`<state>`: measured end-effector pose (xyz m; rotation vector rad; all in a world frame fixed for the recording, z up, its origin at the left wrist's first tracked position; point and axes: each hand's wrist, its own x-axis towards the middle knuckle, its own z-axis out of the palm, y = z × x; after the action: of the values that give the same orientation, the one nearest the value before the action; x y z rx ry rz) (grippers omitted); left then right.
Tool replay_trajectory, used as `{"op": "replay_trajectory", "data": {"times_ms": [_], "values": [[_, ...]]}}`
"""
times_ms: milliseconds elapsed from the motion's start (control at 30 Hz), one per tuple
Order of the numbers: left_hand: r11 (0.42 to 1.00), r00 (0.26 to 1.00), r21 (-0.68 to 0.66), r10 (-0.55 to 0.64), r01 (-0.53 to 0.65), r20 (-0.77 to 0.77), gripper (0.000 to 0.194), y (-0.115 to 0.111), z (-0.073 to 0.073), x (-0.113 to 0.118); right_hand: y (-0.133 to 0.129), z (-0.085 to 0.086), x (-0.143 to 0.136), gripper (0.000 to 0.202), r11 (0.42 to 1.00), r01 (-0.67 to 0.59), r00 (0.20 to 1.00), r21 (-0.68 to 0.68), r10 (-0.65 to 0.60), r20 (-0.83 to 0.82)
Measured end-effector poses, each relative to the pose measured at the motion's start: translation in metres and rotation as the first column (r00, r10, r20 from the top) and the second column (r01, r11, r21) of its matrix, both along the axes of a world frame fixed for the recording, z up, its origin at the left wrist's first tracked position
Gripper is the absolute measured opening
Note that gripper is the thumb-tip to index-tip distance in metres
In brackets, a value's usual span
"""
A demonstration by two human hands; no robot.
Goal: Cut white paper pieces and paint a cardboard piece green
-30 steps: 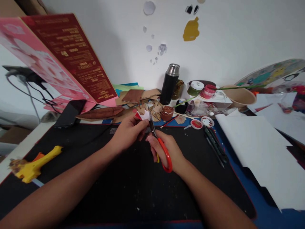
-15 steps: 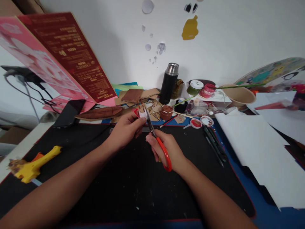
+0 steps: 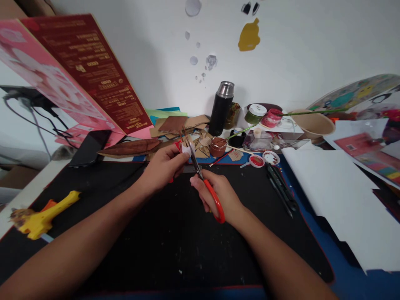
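My left hand [image 3: 165, 164] pinches a small white piece of paper [image 3: 186, 149] with red parts at its edge, held above the back of the black mat [image 3: 175, 241]. To its right, my right hand [image 3: 218, 193] is closed round the red-orange handles of a pair of scissors [image 3: 215, 200]. The blades point up and away, right beside the paper, close to my left fingertips. Part of the paper is hidden behind my fingers and the blades.
A black flask [image 3: 220, 110], paint jars [image 3: 218, 146] and cardboard scraps [image 3: 175, 124] stand along the back. A yellow glue gun [image 3: 43, 218] lies left, near a phone [image 3: 90, 148]. White paper sheets [image 3: 340, 200] and dark pens [image 3: 281, 189] lie right.
My left hand has shifted slightly left and turned a little with the paper, and a bit of red now shows below its fingers. The right hand with the scissors has barely moved.
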<state>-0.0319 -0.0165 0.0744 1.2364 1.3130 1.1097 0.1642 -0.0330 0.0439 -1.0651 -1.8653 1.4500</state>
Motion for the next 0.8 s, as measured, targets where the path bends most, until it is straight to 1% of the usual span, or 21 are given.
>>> {"op": "replay_trajectory", "data": {"times_ms": [233, 533, 800], "values": [[1.000, 1.000, 0.008, -0.010, 0.010, 0.021, 0.023, 0.0020, -0.0031, -0.0044, 0.0000, -0.0021, 0.0007, 0.039, 1.000, -0.015, 1.000, 0.008, 0.015, 0.015], [1.000, 0.999, 0.020, -0.007, 0.007, 0.042, 0.024, 0.0062, 0.0063, -0.0054, 0.0008, -0.0028, -0.0002, 0.042, 1.000, -0.008, 0.998, 0.029, 0.007, 0.057], [1.000, 0.999, -0.004, -0.026, 0.027, 0.033, 0.023, 0.0078, 0.0031, -0.0091, 0.0002, -0.0022, -0.0005, 0.041, 0.999, -0.002, 0.997, 0.043, -0.002, 0.077]]}}
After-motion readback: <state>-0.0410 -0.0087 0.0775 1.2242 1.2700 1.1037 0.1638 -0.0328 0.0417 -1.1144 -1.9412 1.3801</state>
